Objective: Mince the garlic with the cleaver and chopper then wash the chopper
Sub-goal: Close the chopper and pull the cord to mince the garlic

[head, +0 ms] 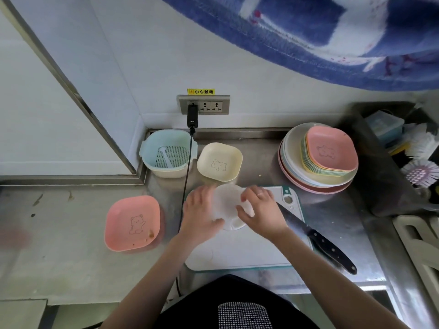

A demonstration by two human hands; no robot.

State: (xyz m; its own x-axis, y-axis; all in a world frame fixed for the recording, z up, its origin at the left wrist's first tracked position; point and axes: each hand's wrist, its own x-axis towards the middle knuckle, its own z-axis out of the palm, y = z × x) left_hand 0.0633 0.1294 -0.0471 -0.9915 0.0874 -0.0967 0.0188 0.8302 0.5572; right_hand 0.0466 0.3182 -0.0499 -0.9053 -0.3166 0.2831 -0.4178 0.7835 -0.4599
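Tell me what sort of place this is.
Most likely a kitchen prep counter: a stainless steel counter, a cutting board with a cleaver on it, stacked plates and dishes, and scrub brushes at right.

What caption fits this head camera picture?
Both hands, left and right, grip the chopper on the board.

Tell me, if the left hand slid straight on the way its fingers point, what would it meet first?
Probably the cream square plastic bowl with a bear drawing, just beyond the left hand that holds the translucent round chopper; depth is unclear.
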